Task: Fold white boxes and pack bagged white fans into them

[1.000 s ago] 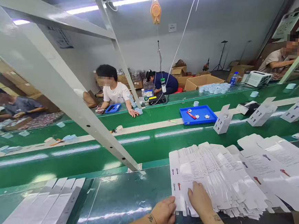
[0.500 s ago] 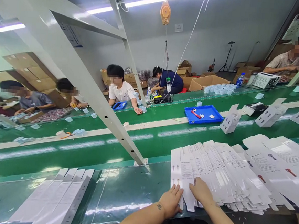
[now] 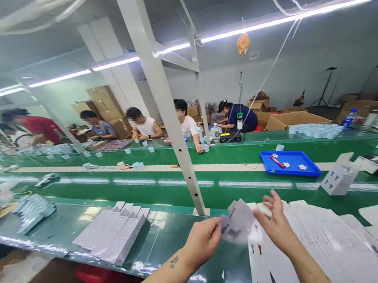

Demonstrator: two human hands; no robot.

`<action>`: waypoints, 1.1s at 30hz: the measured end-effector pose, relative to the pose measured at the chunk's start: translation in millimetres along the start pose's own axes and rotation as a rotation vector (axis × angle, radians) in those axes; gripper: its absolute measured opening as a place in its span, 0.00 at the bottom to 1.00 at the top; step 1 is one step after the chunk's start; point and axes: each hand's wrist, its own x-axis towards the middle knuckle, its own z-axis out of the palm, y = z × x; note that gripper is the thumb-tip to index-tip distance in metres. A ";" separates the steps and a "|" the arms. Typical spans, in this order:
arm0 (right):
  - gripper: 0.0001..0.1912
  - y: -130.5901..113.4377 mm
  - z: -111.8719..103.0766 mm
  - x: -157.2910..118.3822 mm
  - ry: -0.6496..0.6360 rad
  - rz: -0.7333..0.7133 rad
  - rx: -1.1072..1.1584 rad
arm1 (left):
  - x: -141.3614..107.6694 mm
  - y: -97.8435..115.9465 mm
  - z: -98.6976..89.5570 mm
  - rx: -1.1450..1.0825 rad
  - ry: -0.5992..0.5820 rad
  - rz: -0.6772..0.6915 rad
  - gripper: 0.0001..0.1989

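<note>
Left hand [image 3: 203,240] up since earlier frame, pinching thin white cardboard carton [image 3: 240,222], angular flap, at left edge of flat-carton pile [image 3: 313,247]; printed face toward camera, long axis blurred. Right hand [image 3: 276,224] spread beside it, contact unclear.

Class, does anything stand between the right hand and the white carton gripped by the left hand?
Nothing visible does: the open right hand is close beside the white carton, whose left end the left hand grips. Blur hides whether the right hand touches it.
</note>
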 end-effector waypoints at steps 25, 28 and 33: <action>0.74 -56.3 87.3 3.2 -1.481 -0.450 0.190 | -48.6 63.7 -139.1 0.035 -0.216 0.021 0.15; 0.51 -53.7 76.0 -6.7 -0.866 -0.437 -0.108 | -47.8 52.0 -129.4 -0.092 0.021 -0.282 0.16; 0.74 -39.1 86.7 -34.3 -0.613 -0.739 -0.480 | -47.3 26.8 -98.6 -0.646 0.198 -0.566 0.23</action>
